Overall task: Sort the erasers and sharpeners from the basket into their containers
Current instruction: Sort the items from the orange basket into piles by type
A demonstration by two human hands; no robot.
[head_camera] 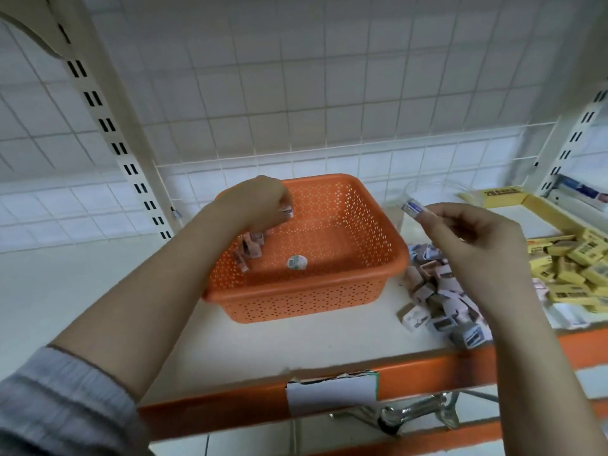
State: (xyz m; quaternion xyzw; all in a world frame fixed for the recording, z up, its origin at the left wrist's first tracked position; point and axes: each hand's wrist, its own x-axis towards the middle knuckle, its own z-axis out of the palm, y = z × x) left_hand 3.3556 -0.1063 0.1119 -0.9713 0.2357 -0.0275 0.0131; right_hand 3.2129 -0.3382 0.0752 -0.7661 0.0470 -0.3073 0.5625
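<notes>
Head view: orange basket (pixel 306 291) on white shelf (pixel 98 291), with a few small packets (pixel 251 248) at its left inner wall and a round sticker (pixel 297 262) on its floor. Left hand (pixel 253 202) over basket's left rim, fingers curled, pinching a packet (pixel 288 210). Right hand (pixel 473 238) raised right of basket, fingertips pinching an eraser (pixel 413 207) near clear container (pixel 427 195). Below it, loose pile of sharpeners (pixel 437 291); further right, yellow boxes (pixel 572 268) in yellow tray (pixel 543 209).
</notes>
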